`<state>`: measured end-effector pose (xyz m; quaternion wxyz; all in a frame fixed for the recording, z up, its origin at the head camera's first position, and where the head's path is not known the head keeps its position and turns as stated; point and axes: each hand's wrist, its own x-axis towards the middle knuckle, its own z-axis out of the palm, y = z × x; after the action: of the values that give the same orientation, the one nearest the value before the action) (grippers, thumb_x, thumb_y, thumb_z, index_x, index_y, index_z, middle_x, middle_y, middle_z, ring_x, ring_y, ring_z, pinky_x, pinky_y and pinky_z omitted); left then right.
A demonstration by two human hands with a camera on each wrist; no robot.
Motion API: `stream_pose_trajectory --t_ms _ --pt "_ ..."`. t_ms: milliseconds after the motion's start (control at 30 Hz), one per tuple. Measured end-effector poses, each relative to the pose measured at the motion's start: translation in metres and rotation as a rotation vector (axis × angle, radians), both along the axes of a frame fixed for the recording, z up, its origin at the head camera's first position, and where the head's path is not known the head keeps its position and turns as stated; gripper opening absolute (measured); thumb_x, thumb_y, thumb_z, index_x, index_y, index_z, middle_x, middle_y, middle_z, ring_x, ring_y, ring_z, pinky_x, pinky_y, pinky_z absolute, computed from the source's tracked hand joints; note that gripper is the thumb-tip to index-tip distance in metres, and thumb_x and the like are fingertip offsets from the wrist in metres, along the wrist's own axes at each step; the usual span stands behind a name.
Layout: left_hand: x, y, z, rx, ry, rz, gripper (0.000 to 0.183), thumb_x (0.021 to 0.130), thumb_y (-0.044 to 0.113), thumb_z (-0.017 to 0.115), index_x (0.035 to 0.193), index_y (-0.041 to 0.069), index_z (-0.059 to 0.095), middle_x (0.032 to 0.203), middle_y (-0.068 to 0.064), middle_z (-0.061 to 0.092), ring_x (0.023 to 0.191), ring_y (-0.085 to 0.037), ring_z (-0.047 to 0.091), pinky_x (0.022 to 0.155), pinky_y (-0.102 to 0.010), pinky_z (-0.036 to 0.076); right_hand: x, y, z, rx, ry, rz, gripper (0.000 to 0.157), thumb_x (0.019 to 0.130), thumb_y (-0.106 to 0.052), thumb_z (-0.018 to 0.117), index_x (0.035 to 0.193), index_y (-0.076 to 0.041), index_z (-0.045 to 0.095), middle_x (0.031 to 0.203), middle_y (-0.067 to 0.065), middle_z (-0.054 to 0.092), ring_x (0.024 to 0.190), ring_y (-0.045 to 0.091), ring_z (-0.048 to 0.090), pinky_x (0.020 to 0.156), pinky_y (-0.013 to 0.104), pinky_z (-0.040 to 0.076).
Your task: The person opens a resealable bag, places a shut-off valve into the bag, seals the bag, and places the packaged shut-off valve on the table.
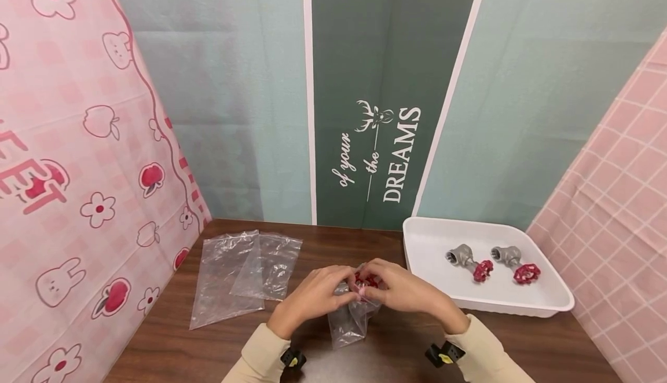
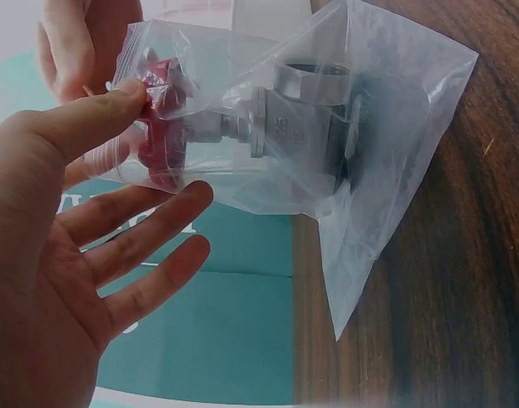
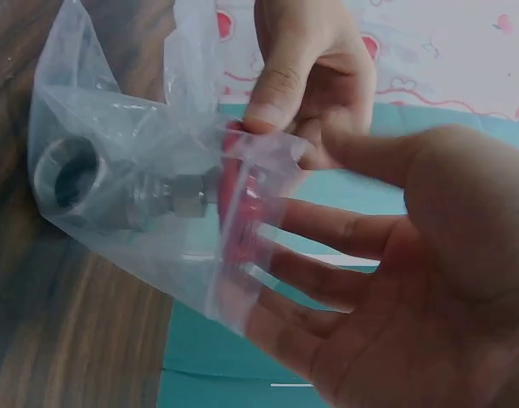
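A gate-type valve [image 2: 306, 127] with a grey metal body and red handwheel [image 2: 164, 127] stands upright inside a clear zip bag [image 1: 346, 328] on the table. My left hand [image 1: 319, 291] pinches the bag's upper edge between thumb and index finger beside the handwheel, its other fingers spread. On the opposite side, my right hand [image 1: 405, 291] holds the bag's mouth near the wheel; its thumb is blurred in the right wrist view and several fingers [image 3: 318, 276] lie along the bag. The valve's lower end rests in the bag's bottom, where loose plastic flares out.
Two flat clear bags [image 1: 224, 281] overlap on the brown wooden table [image 1: 167, 336] at left. A white tray [image 1: 443, 229] at right holds two more valves [image 1: 461, 255] with red handwheels. Printed cloths hang behind and at both sides.
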<state>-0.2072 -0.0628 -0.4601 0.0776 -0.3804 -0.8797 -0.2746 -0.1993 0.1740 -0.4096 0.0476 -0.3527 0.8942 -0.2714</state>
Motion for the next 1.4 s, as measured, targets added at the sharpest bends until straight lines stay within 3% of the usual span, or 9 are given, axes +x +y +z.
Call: stream_pose_trajectory --t_ms 167,333,467,667,867,967,1167,1400 --pt "0.0 0.002 0.001 -0.031 0.005 0.009 0.019 0.099 0.037 0.078 0.106 0.024 0.066 0.102 0.013 0.072 0.091 -0.013 0.072 0.078 -0.023 0.054 0.007 -0.001 -0.009 0.027 0.055 -0.055 0.043 0.087 -0.044 0.089 0.113 -0.014 0.072 0.133 0.007 0.066 0.112 0.023 0.067 0.087 0.034 0.057" --pt "-0.001 0.002 0.0 -0.035 -0.003 0.015 0.021 0.099 0.037 0.077 0.111 0.024 0.065 0.106 0.012 0.074 0.093 -0.013 0.073 0.079 -0.024 0.056 0.012 -0.007 -0.023 0.048 0.198 -0.138 0.038 0.083 -0.03 0.093 0.111 -0.015 0.071 0.128 0.001 0.067 0.116 0.022 0.066 0.095 0.041 0.058" --pt "-0.003 0.002 0.003 0.002 -0.032 0.033 0.026 0.099 0.032 0.071 0.123 0.025 0.064 0.112 0.01 0.076 0.099 -0.011 0.075 0.084 -0.027 0.059 0.013 -0.01 -0.031 0.017 0.266 -0.172 0.038 0.079 -0.018 0.093 0.11 -0.014 0.072 0.122 -0.002 0.069 0.11 0.018 0.064 0.093 0.038 0.058" --pt "-0.013 0.003 0.004 0.055 -0.044 0.081 0.041 0.102 0.015 0.059 0.143 0.022 0.059 0.141 0.004 0.067 0.115 -0.014 0.07 0.096 -0.037 0.06 0.01 -0.01 -0.036 -0.033 0.267 -0.149 0.036 0.075 -0.015 0.091 0.103 -0.016 0.07 0.123 -0.004 0.07 0.109 0.017 0.064 0.093 0.036 0.057" --pt "-0.022 0.006 -0.002 0.065 -0.092 -0.003 0.06 0.099 -0.005 0.06 0.154 0.02 0.053 0.159 0.0 0.052 0.145 -0.02 0.055 0.116 -0.042 0.051 0.005 -0.006 -0.036 -0.049 0.228 -0.077 0.039 0.075 -0.008 0.087 0.108 -0.015 0.07 0.126 0.0 0.071 0.115 0.019 0.066 0.098 0.039 0.058" --pt "-0.025 0.007 -0.005 0.054 -0.108 -0.039 0.056 0.099 -0.005 0.059 0.149 0.019 0.057 0.154 -0.001 0.056 0.141 -0.018 0.058 0.115 -0.039 0.051 0.003 -0.003 -0.037 -0.047 0.202 -0.036 0.042 0.075 -0.006 0.085 0.113 -0.015 0.07 0.127 0.001 0.07 0.12 0.021 0.066 0.102 0.041 0.057" --pt "-0.026 0.006 -0.008 0.066 -0.145 -0.054 0.051 0.098 -0.002 0.06 0.145 0.019 0.062 0.134 0.002 0.066 0.116 -0.013 0.065 0.101 -0.029 0.055 -0.003 0.003 -0.04 -0.062 0.177 0.002 0.045 0.075 -0.006 0.085 0.116 -0.018 0.071 0.133 -0.001 0.069 0.123 0.02 0.064 0.103 0.04 0.057" --pt "-0.027 0.002 -0.009 0.104 -0.167 -0.077 0.051 0.102 0.003 0.063 0.15 0.016 0.059 0.14 0.0 0.068 0.116 -0.013 0.066 0.099 -0.031 0.056 -0.008 0.012 -0.044 -0.117 0.208 -0.005 0.046 0.073 -0.002 0.083 0.115 -0.019 0.077 0.135 0.002 0.069 0.125 0.023 0.059 0.102 0.045 0.054"
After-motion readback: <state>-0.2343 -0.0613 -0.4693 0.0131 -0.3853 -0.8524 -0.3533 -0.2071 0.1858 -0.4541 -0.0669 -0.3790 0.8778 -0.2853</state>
